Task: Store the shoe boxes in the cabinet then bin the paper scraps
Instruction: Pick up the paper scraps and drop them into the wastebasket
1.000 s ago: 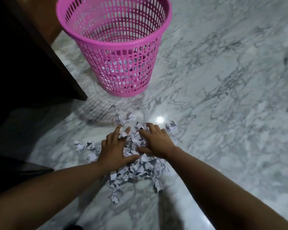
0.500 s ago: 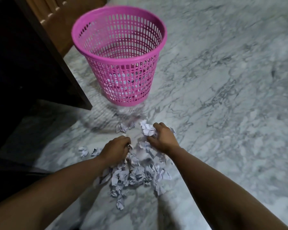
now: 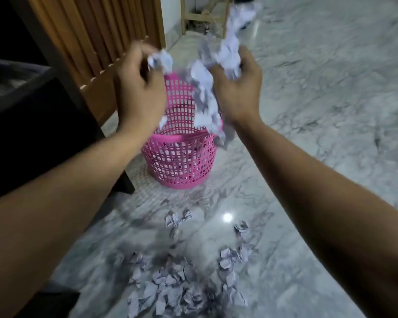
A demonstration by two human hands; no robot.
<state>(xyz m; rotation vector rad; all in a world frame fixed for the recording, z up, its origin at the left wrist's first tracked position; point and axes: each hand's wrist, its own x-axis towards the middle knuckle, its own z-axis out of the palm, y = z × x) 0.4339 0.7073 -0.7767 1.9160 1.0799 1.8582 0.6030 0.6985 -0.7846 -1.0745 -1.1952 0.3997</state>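
Head view: crumpled white paper scraps (image 3: 225,58) sit bunched in the right hand (image 3: 237,88), fingers curled round them, with blurred pieces trailing below it. Left hand (image 3: 139,88) pinches a smaller wad (image 3: 161,61). Both hands are raised mid-frame over the pink plastic lattice basket (image 3: 179,161). More scraps (image 3: 177,288) litter the glossy marble floor (image 3: 319,111) at lower centre.

open marble floor (image 3: 319,111) stretches right of the pink basket (image 3: 179,161); a dark cabinet (image 3: 32,125) and slatted wooden panel (image 3: 97,42) crowd its left.
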